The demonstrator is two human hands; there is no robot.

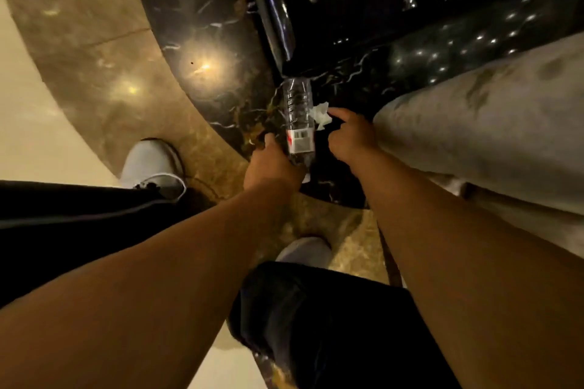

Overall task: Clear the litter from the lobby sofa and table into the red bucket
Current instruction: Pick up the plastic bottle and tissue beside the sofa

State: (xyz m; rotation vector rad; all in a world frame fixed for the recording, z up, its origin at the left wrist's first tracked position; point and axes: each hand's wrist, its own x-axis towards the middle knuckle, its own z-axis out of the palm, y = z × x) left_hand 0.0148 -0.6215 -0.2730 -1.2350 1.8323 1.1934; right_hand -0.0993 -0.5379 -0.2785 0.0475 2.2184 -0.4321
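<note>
Left hand (pixel 273 168) wraps light, crushable clear bottle (pixel 298 118) near label; right hand (pixel 349 134) fingertips pinch soft crumpled tissue (pixel 320 116), weightless, grab anywhere.

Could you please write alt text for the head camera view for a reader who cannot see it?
Seen from above, a person's left hand grips a clear plastic bottle while the right hand pinches a crumpled white tissue over a dark marble floor. A grey sofa lies to the right, and two pale shoes show below.
</note>
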